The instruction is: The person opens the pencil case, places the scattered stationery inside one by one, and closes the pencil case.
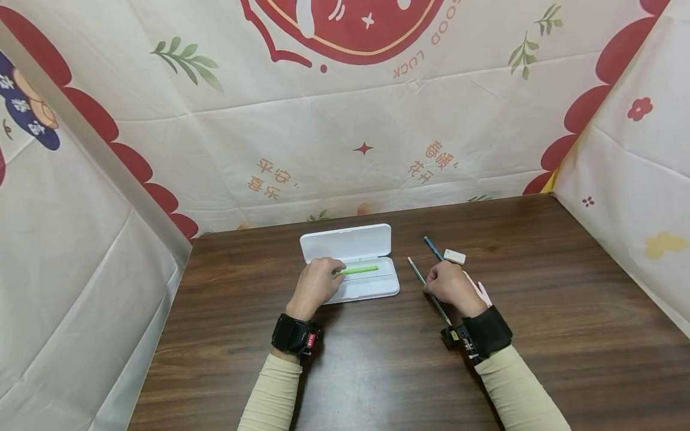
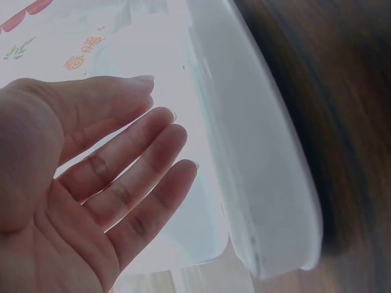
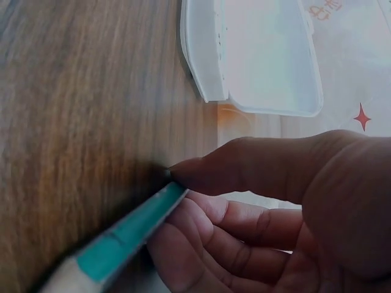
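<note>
In the head view my left hand (image 1: 318,281) is over the white pencil case (image 1: 372,291), which stands with its lid raised. A bright green pen (image 1: 360,270) lies across the case's back compartment, one end under that hand. In the left wrist view the hand's fingers (image 2: 153,159) are loosely bent with nothing between them; the pen is out of sight there. My right hand (image 1: 453,286) pinches a teal pencil (image 3: 131,235) between thumb and fingers, low over the table. The pencil slants from the hand toward my wrist, and its far end (image 1: 414,265) points away from me.
Just beyond the right hand lie a blue pencil (image 1: 433,248) and a white eraser (image 1: 454,257). A pale pink object (image 1: 481,291) shows partly behind that wrist. The brown table (image 1: 232,287) ends against a printed cloth (image 1: 323,149) at the back, with more cloth at both sides.
</note>
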The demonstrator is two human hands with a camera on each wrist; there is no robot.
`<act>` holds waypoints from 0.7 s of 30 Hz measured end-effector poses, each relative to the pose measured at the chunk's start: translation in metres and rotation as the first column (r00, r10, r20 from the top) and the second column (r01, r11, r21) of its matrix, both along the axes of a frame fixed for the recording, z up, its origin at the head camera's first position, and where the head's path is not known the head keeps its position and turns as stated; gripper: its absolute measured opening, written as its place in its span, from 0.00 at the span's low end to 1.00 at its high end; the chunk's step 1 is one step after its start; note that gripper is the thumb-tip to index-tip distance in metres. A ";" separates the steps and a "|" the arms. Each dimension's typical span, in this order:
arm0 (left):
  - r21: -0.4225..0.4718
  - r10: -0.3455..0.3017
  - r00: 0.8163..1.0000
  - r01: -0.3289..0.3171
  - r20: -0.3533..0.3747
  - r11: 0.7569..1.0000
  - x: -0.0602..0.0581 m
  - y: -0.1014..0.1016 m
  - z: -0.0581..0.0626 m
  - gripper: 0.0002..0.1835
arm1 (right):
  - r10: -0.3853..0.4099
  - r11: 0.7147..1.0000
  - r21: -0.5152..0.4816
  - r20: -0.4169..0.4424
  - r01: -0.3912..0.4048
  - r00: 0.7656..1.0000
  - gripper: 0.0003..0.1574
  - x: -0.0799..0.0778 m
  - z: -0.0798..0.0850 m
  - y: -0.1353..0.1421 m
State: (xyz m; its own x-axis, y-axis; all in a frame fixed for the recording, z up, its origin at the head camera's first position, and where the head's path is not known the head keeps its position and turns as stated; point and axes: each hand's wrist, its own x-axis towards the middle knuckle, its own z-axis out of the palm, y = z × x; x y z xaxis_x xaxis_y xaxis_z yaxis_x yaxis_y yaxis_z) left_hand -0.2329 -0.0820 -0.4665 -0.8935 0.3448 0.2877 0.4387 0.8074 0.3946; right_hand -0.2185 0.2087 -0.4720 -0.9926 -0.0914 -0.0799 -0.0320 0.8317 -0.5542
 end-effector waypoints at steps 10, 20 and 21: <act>0.008 -0.001 1.000 0.001 -0.005 1.000 0.000 0.000 0.000 0.09 | 0.039 0.999 -0.009 0.017 -0.038 0.999 0.06 -0.001 0.001 0.001; -0.007 0.000 1.000 0.000 -0.008 1.000 0.001 0.000 0.001 0.10 | 0.088 0.990 -0.116 0.054 -0.081 0.995 0.05 0.001 0.011 -0.001; -0.008 0.002 1.000 -0.002 -0.008 1.000 0.001 0.000 0.001 0.10 | 0.091 0.989 -0.123 0.054 -0.084 0.994 0.05 0.001 0.012 -0.001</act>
